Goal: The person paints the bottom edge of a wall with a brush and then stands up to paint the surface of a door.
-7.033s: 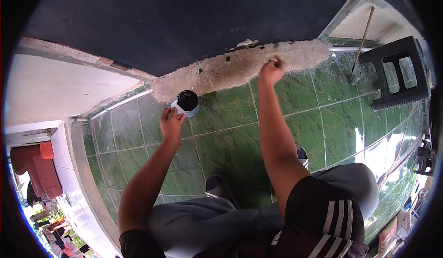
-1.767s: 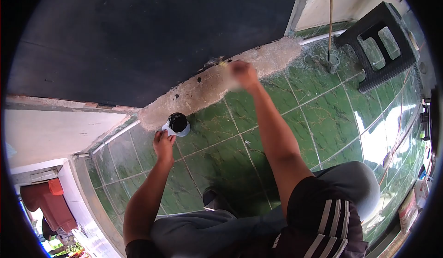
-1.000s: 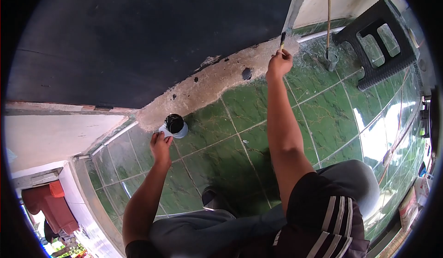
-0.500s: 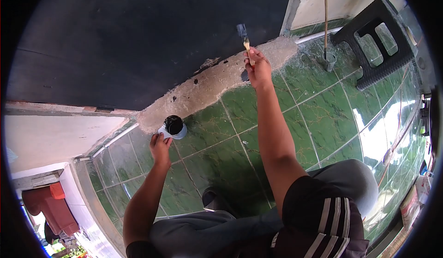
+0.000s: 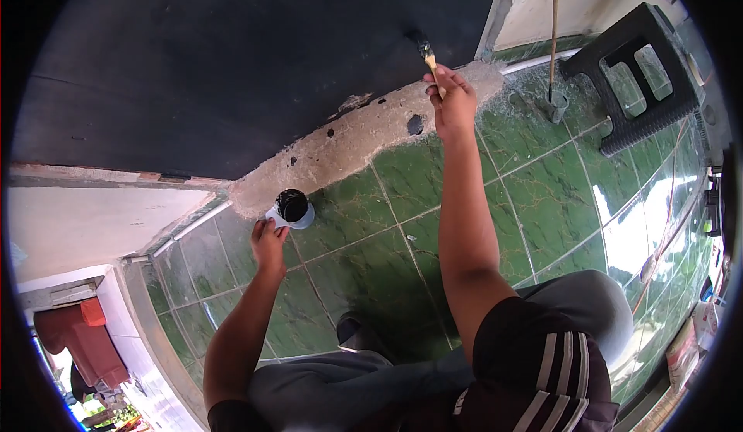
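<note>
My right hand [image 5: 453, 103] grips the pale handle of a paintbrush [image 5: 429, 61], its dark bristles against or very close to the lower part of a black wall panel [image 5: 255, 61]. At the left, my left hand [image 5: 269, 246] holds a whitish container [image 5: 303, 219] by its side, near the panel's base. Black paint [image 5: 292, 204] shows inside the container. Between the panel and the green tiles runs a rough concrete strip [image 5: 348, 134] with dark spots on it.
A black plastic stool [image 5: 673, 115] lies tipped at the right. Beside it a stick [image 5: 553, 37] stands in a small grey can [image 5: 556, 108]. Green floor tiles [image 5: 356, 235] spread below my hands. Reddish-brown cloth [image 5: 81, 343] is at the lower left.
My right hand and the brush have shifted slightly right, and the bristles now point up-left at the panel. My left hand and the container stay nearly in place.
</note>
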Demonstrator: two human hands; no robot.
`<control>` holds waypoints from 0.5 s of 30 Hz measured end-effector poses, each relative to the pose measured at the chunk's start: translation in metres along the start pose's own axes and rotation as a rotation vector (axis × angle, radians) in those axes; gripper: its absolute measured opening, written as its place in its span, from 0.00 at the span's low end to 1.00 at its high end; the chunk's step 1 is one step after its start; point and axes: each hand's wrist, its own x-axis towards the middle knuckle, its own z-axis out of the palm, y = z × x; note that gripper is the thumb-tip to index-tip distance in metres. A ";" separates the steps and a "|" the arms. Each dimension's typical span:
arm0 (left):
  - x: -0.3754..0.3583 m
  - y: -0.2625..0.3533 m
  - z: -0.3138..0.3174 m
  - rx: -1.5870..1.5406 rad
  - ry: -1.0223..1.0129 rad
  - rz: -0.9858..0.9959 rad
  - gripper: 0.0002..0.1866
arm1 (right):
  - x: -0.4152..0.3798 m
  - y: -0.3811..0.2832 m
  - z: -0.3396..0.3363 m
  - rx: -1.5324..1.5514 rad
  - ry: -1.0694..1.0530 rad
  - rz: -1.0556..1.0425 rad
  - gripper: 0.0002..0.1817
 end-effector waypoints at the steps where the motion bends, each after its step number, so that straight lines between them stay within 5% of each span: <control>1: 0.000 -0.001 0.000 -0.006 0.005 -0.003 0.16 | 0.005 0.010 -0.009 -0.029 0.055 0.035 0.09; 7: 0.005 -0.003 -0.004 0.007 0.013 0.000 0.13 | 0.030 0.080 -0.055 -0.526 0.245 0.074 0.12; 15: 0.003 -0.003 -0.002 0.009 -0.022 0.002 0.13 | -0.006 -0.005 0.017 -0.111 0.044 -0.151 0.11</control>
